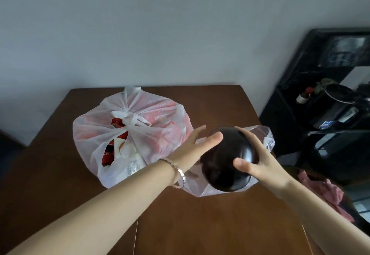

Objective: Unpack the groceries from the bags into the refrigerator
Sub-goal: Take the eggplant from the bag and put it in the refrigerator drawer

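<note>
The left forearm (100, 204), wearing a bracelet (180, 171) at the wrist, is reaching in from 7 o'clock, and the right one is coming from 5 o'clock. Between them the eggplant (228, 160), dark and glossy, is being held up off the table. Its long axis is running roughly from 12 to 6 o'clock, with the rounded end tipping toward the camera. The right hand (258, 162) is doing the gripping from 3 o'clock, with the thumb pressing the near face and the fingers curling round the far side. The left hand (192, 146) is resting at 9 o'clock, its fingers straight and only the thumb touching the skin, so it is steadying, not holding. Under the eggplant the clear bag (266, 138) is lying slack on the table (200, 224). At 10 o'clock a white bag (128, 134) is sitting knotted shut with red packets showing through. At 3 o'clock a black shelf unit (300, 114) is standing beside the table, with a pink cloth (324, 190) below it. No refrigerator is showing, so the right hand is probably carrying the eggplant away alone, freeing the left for the knot
</note>
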A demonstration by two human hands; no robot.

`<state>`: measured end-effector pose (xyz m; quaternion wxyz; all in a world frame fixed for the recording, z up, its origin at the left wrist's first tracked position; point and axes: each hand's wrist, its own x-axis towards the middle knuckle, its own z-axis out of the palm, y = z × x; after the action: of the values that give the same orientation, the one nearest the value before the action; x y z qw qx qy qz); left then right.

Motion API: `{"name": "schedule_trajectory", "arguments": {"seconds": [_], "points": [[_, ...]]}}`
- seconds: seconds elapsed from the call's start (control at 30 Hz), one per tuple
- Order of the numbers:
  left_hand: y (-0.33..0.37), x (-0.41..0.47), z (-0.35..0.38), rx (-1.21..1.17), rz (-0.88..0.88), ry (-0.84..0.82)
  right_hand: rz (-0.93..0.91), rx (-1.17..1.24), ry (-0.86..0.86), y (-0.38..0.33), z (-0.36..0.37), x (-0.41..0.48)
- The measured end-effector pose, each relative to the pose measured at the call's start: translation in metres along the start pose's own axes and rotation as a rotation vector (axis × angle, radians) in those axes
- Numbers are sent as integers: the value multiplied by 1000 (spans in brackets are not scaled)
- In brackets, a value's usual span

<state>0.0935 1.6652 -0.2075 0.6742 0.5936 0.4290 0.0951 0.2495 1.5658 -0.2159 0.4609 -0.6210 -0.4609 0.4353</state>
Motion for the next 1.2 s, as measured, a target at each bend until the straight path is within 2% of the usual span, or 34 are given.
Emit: {"name": "schedule_trajectory", "arguments": {"seconds": [0.07, 0.17, 0.27, 0.33, 0.4, 0.5, 0.57, 0.6, 0.63, 0.7, 0.77, 0.9, 0.97, 1.03, 1.2], "points": [[-5, -10, -4, -197, -91, -96, -28, -7, -49, -4, 12, 2], [-11, -17, -20, -433, -168, -74, -33, -34, -63, -11, 33, 11], [-9, -24, -38, -456, -195, 3, -13, 6, -144, -25, 47, 23], [-1, -30, -55, -440, -159, 57, 18, 93, -188, -36, 54, 35], [7, -40, -79, -360, -46, 131, 55, 196, -184, -47, 66, 52], [20, -58, -117, -247, 171, 325, 77, 195, 8, -56, 96, 78], [20, -64, -149, -158, 278, 478, 46, 13, 197, -55, 126, 90], [19, -66, -164, -97, 285, 521, 15, -130, 234, -52, 143, 94], [17, -68, -178, -56, 274, 545, -18, -282, 212, -50, 162, 97], [10, -70, -209, -44, 275, 545, -42, -531, 59, -44, 209, 107], [0, -69, -227, -71, 266, 519, 25, -697, -89, -31, 245, 118], [-25, -68, -259, -55, 225, 469, 221, -1163, -36, -8, 285, 141], [-31, -66, -269, -62, 196, 436, 223, -1293, -3, -3, 292, 145], [-36, -62, -273, -67, 190, 397, 230, -1241, 17, -4, 294, 142], [-37, -56, -274, -33, 225, 398, 235, -743, 316, -3, 269, 122]]}}
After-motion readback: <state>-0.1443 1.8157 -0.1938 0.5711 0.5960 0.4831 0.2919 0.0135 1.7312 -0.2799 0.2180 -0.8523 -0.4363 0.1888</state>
